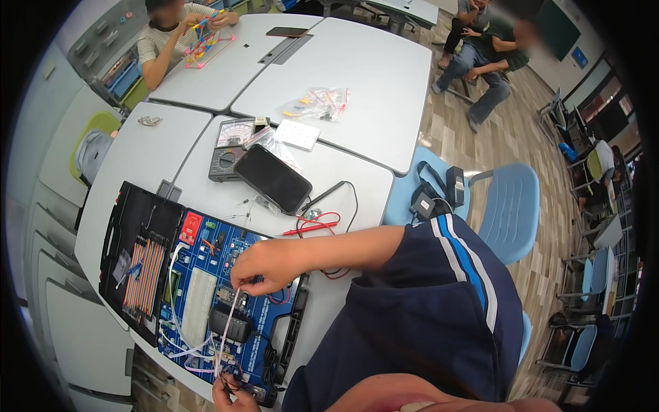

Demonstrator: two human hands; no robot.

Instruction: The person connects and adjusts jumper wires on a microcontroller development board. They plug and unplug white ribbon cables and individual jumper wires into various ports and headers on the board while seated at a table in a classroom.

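Over an opened electronics kit with a blue circuit board, my right hand pinches the upper end of a thin, pale pinkish-white wire strip. The strip runs down across the board to my left hand, whose fingers are closed round its lower end, with dark wire ends there. Both hands hold it stretched between them. Beneath it are a black box-shaped module and a white breadboard. Other white wire strips curve over the board's left side. My right fingers partly hide the parts under them.
Orange-brown jumper wires lie in the black case lid. Beyond the kit are a phone, an analog multimeter, red and black test leads and plastic bags. Blue chairs stand right; another person handles a stick model.
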